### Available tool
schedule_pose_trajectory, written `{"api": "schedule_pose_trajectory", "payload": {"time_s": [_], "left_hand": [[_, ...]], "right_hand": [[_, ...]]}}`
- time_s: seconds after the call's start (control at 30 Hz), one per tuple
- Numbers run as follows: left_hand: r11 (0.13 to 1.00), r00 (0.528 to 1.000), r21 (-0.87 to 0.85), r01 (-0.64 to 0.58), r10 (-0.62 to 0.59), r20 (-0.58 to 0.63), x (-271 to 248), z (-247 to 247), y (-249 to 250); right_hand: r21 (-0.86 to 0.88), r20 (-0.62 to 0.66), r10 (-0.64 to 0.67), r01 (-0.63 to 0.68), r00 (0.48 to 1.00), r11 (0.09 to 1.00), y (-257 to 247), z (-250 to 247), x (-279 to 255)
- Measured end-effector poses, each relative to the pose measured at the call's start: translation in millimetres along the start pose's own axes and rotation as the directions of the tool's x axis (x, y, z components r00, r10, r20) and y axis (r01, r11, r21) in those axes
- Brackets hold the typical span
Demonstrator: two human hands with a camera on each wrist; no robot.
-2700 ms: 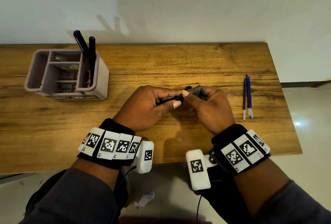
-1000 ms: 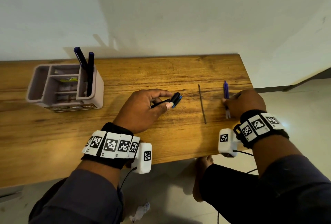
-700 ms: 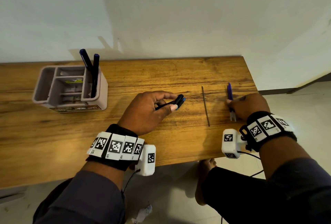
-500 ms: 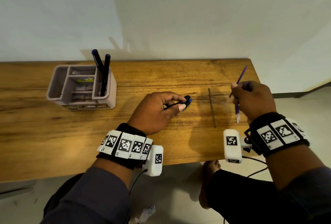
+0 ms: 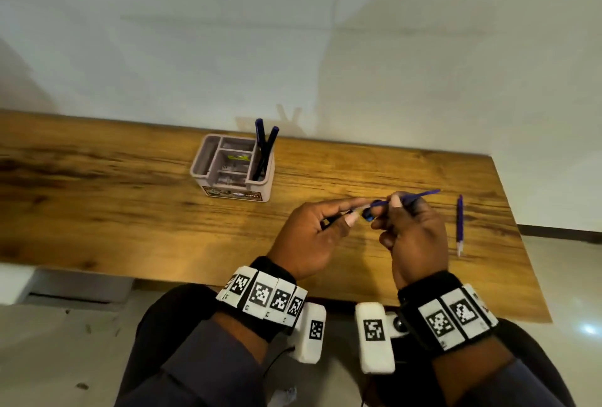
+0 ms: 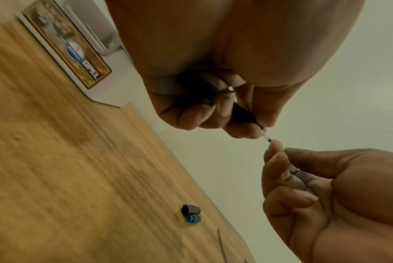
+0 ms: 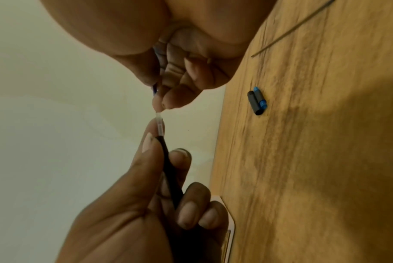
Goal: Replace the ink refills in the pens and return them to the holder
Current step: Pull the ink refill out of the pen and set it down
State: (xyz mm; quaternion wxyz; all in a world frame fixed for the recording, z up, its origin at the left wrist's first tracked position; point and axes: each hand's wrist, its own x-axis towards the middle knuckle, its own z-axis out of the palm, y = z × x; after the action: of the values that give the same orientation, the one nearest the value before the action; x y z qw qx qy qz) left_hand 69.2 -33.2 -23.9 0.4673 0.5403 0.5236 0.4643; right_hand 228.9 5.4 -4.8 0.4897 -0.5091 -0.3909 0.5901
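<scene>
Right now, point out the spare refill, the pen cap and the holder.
spare refill [image 5: 459,224]: head view, mid-shaft.
pen cap [image 7: 254,102]: right wrist view, black body.
holder [image 5: 264,193]: head view, front right wall.

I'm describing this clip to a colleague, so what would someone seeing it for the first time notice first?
Front and centre above the wooden table, the left hand grips a black pen barrel while the right hand feeds a blue refill into its open end. Behind them to the left stands a grey holder with two dark pens upright, and a spare refill lies at the table's right.
</scene>
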Motion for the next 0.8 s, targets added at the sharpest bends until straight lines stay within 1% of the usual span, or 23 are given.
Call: {"api": "schedule_pose_trajectory", "payload": {"time_s": [0.1, 0.17, 0.2, 0.3, 0.37, 0.47, 0.53, 0.6, 0.73, 0.8], "left_hand": [[0.999, 0.999, 0.021, 0.024, -0.024, -0.021, -17, 5, -3], [0.997, 0.998, 0.053, 0.056, -0.055, -0.03, -23, 5, -8], [0.993, 0.997, 0.086, 0.075, -0.074, -0.019, -25, 4, -10], [0.968, 0.991, 0.231, 0.094, -0.114, 0.076, -26, 1, -13], [0.958, 0.988, 0.267, 0.103, -0.129, 0.082, -22, 0, -14], [0.966, 0.989, 0.23, 0.121, -0.138, 0.059, -16, 0, -14], [0.967, 0.987, 0.221, 0.127, -0.145, 0.067, -13, 0, -17], [0.971, 0.986, 0.204, 0.126, -0.145, 0.082, -10, 3, -18], [0.982, 0.986, 0.121, 0.147, -0.155, 0.057, 2, 8, -26], [0.983, 0.987, 0.123, 0.139, -0.148, 0.065, 8, 11, -26]], "right_hand": [[0.011, 0.019, -0.039, 0.039, 0.999, 0.999, 7, -7, -13], [-0.036, 0.056, -0.053, 0.055, 0.997, 0.998, 13, -11, -18], [-0.06, 0.08, -0.049, 0.054, 0.996, 0.997, 16, -14, -20], [-0.117, 0.12, -0.041, 0.056, 0.992, 0.992, 22, -18, -20], [-0.125, 0.145, -0.038, 0.056, 0.989, 0.991, 22, -21, -14], [-0.137, 0.178, -0.019, 0.044, 0.984, 0.99, 19, -26, -2], [-0.16, 0.19, -0.002, 0.033, 0.982, 0.987, 20, -27, 5], [-0.155, 0.197, -0.014, 0.045, 0.98, 0.987, 22, -28, 10], [-0.109, 0.169, -0.033, 0.052, 0.985, 0.993, 26, -31, 28], [-0.069, 0.154, -0.046, 0.057, 0.987, 0.996, 25, -30, 35]]}}
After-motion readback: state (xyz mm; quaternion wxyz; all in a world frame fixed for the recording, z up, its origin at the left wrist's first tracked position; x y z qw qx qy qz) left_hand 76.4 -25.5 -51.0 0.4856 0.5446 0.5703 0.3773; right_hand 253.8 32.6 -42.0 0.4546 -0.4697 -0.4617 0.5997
